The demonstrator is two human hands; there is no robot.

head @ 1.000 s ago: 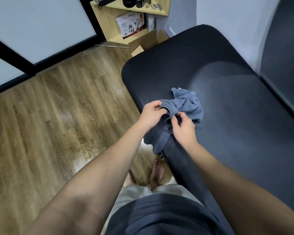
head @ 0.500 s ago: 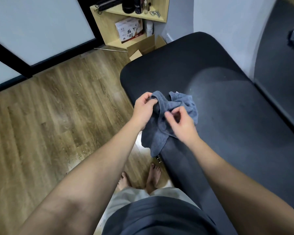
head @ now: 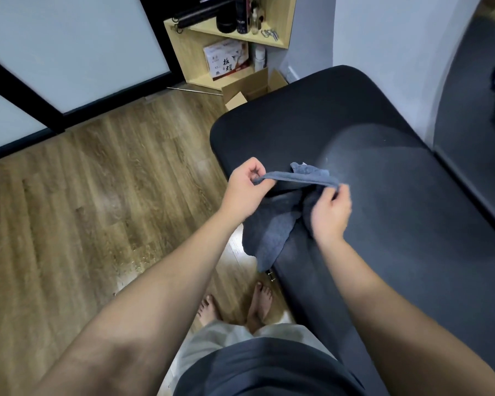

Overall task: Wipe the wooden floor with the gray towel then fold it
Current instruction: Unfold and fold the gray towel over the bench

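The gray towel (head: 277,224) hangs crumpled over the near left edge of a black padded bench (head: 397,195). My left hand (head: 247,192) pinches one end of the towel's top edge. My right hand (head: 330,212) pinches the same edge further right, so the hem is stretched taut between both hands. The rest of the towel droops down toward the wooden floor (head: 97,210). The floor shows wet, shiny patches near my feet.
My bare feet (head: 237,307) stand beside the bench. A wooden shelf (head: 200,52) with a box and bottles stands in the far corner, with an open cardboard box (head: 249,87) beside it. A glass door with a black frame (head: 20,90) runs along the left.
Both hands have moved apart along the towel's edge, pulling it from a bunched lump into a stretched hem. The view has tilted slightly, showing more of the bench.
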